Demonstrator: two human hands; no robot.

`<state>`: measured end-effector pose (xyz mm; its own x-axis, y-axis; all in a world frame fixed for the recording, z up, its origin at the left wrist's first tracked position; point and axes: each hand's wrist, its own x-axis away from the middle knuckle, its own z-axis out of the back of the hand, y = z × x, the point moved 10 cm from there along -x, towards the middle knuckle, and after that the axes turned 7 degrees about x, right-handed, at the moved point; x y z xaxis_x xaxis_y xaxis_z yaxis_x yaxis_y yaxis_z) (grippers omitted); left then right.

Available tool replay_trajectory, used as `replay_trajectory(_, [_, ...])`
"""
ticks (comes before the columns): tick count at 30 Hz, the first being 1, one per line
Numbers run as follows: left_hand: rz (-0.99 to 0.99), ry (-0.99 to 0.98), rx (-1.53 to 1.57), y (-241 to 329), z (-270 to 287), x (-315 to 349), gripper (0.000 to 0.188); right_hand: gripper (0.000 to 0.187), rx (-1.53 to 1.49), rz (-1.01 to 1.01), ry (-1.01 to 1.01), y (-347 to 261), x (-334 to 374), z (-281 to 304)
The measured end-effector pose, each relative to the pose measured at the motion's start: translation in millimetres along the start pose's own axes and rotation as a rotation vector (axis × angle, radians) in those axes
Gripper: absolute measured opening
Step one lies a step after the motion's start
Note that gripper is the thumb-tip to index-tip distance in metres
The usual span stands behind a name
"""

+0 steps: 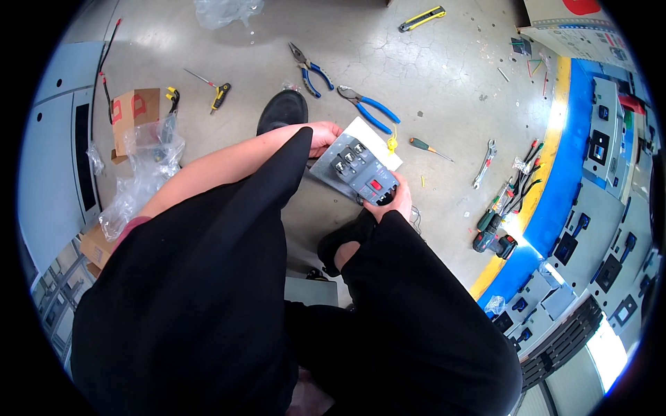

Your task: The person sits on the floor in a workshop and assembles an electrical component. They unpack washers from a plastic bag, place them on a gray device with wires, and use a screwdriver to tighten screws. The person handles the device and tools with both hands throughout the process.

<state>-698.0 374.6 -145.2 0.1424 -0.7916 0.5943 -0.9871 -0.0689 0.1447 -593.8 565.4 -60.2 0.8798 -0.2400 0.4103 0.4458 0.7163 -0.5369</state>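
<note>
Between my two hands is a grey moulded-case circuit breaker [374, 182] with a red switch and several metal terminals along one side. It sits on a flat grey metal plate [326, 170], tilted above the floor between my feet. A white sheet or panel [362, 132] shows along its far side, with a yellow tag or tie [393, 141] at that edge. My left hand [324, 137] is closed on the far left corner, its fingertips partly hidden. At the near right end, my right hand [397, 202] curls round the breaker and plate, thumb underneath.
Ahead on the floor lie needle-nose pliers [306, 68], blue-handled cutters [371, 109] and a utility knife [422, 19]. A screwdriver [424, 146], wrenches [484, 165] and a cordless drill [494, 240] lie right. Leftward are a T-handle driver [220, 96], cardboard [133, 111], plastic bags [135, 177] and a cabinet [52, 152].
</note>
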Motion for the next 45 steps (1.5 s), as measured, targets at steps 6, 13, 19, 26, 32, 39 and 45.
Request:
replay_trajectory(6, [0.007,-0.143,-0.065,-4.3,-16.0,1.3,0.04,0.098,-0.067,0.059,0.027,6.9,8.3,-5.6])
replay_trajectory(13, [0.004,-0.198,-0.013,-2.7,-17.1,4.5,0.041,0.103,-0.284,-0.108,-0.269,30.2,22.5,-5.8])
replay_trajectory(19, [0.021,-0.237,-0.005,-5.5,-20.5,12.7,0.035,0.119,-0.384,-0.089,-0.053,-8.3,3.0,37.2])
replay_trajectory(26, [0.052,-0.248,-0.015,-6.5,-24.1,9.0,0.043,0.092,-0.31,0.047,-0.333,-20.2,5.0,13.4])
replay_trajectory(32, [0.062,-0.15,-0.037,-6.6,-6.5,-2.1,0.039,0.088,-0.653,-0.05,-0.308,-4.4,8.6,-2.4])
replay_trajectory(39, [0.019,-0.09,-0.083,-7.4,25.6,-11.3,0.029,0.088,-0.838,-0.081,-0.268,-12.1,14.9,-11.0])
replay_trajectory(45, [-0.055,0.26,-0.079,13.5,25.8,3.3,0.038,0.093,-0.695,-0.023,-0.14,17.3,17.5,-26.3])
